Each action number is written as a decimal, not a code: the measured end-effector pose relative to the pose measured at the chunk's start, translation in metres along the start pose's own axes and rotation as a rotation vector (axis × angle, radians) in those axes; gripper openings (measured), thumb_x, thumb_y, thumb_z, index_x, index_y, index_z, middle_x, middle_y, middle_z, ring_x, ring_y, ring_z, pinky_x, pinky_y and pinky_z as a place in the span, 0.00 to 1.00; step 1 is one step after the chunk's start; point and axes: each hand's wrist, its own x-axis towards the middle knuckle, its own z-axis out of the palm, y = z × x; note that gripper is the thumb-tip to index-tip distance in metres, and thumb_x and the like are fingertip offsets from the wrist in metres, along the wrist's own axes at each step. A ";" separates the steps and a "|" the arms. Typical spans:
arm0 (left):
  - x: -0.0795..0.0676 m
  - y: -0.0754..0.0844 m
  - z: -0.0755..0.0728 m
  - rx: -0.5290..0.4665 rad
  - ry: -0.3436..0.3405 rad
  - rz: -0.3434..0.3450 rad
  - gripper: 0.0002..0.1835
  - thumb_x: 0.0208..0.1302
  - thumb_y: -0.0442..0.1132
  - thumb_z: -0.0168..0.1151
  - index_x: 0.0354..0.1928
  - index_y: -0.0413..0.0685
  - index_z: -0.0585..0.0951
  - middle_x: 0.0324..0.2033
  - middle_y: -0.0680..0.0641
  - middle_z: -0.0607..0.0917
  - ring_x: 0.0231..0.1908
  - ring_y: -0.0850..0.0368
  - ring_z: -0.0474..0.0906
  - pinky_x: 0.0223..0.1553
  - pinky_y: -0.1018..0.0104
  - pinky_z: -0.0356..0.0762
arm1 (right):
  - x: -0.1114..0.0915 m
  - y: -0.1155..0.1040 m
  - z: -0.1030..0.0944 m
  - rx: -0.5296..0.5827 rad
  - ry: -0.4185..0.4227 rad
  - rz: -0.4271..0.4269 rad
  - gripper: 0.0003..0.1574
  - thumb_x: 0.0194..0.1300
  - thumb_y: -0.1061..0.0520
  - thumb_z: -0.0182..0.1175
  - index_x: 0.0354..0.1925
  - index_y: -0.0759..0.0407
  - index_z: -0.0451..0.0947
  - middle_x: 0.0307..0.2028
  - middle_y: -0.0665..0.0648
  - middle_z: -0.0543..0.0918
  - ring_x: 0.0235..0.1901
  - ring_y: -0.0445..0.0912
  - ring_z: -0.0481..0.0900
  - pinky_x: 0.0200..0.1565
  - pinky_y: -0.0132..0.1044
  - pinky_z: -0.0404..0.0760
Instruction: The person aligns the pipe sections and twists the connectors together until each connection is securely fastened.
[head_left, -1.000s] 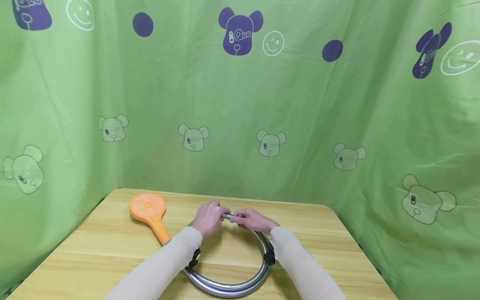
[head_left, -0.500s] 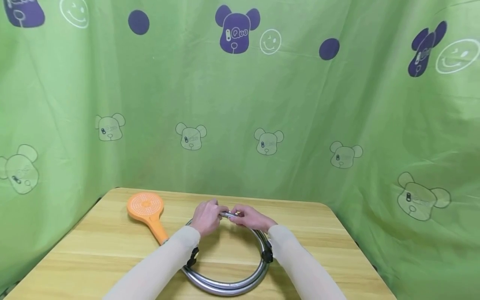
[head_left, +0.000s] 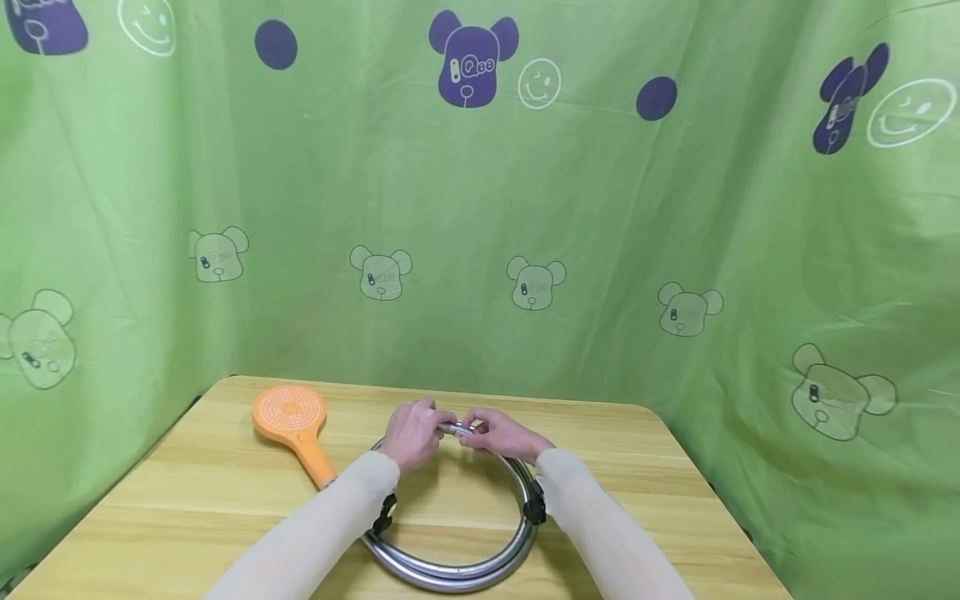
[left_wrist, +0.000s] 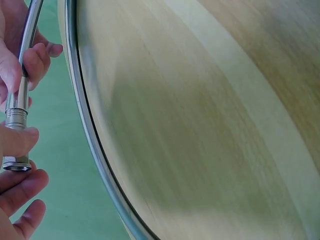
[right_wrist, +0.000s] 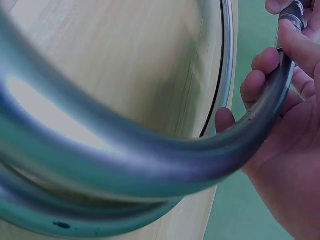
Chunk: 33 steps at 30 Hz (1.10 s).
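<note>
A coiled silver shower hose lies on the wooden table below my hands. Its metal end fitting is held up between them. My left hand pinches the fitting near its open rim, thumb on one side and fingers on the other. The right hand grips the hose just behind the fitting; in the right wrist view its fingers curl round the tube. Left of the coil lies an orange shower head, spray face up. The bottom of its handle meets a silver end beside my left sleeve, which hides part of the hose.
The wooden table has rounded back corners. A green curtain printed with bears and smiling faces hangs behind it and along both sides. Black wrist straps sit close over the coil.
The head view has shifted slightly. The right index finger now arches higher over the fitting's hose end. Both hands keep their hold, and the coil and shower head lie as before.
</note>
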 end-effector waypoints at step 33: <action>-0.002 -0.003 0.001 -0.049 0.044 0.054 0.22 0.48 0.28 0.68 0.42 0.64 0.90 0.27 0.56 0.78 0.23 0.62 0.69 0.27 0.67 0.70 | -0.002 0.000 0.000 0.029 -0.017 0.038 0.18 0.71 0.46 0.61 0.50 0.57 0.79 0.28 0.61 0.81 0.24 0.43 0.71 0.27 0.31 0.69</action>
